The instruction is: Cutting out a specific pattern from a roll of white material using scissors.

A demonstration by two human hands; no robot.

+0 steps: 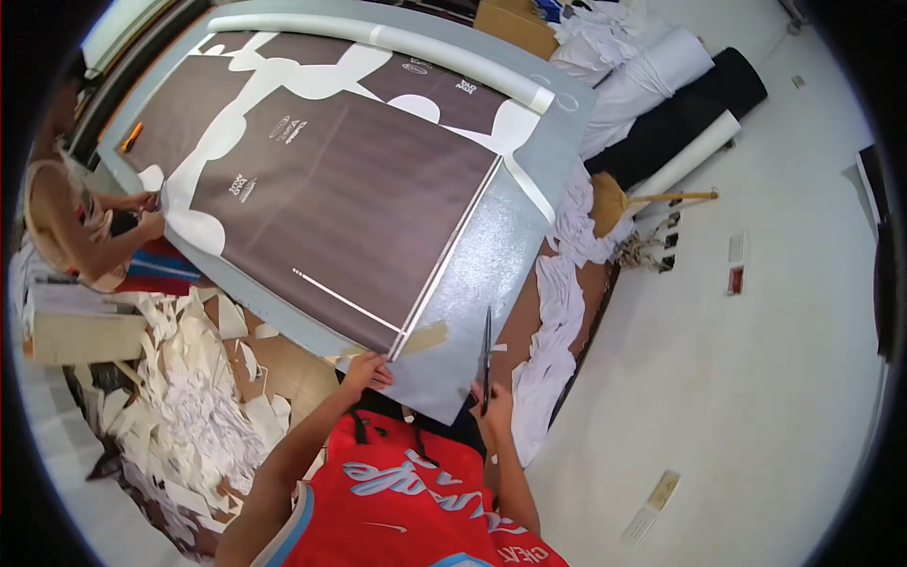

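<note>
My right hand (494, 414) grips a pair of dark scissors (487, 354) by the handles at the table's near right edge. The blades point away from me and look nearly together, apart from the sheet. My left hand (367, 372) is closed at the near corner of a large dark brown printed sheet (350, 203), its fingers bent at the edge. White shapes and a thin white border line show on the sheet. It lies flat over the pale grey table (477, 250), and a white roll (378, 38) runs along its far edge.
At the left edge a co-worker's hands (149, 215) touch the sheet. An orange cutter (132, 137) lies at the far left. White scraps (203, 387) heap on the floor at left. White cloth (557, 321), fabric rolls (661, 80) and a broom (612, 203) are on the right.
</note>
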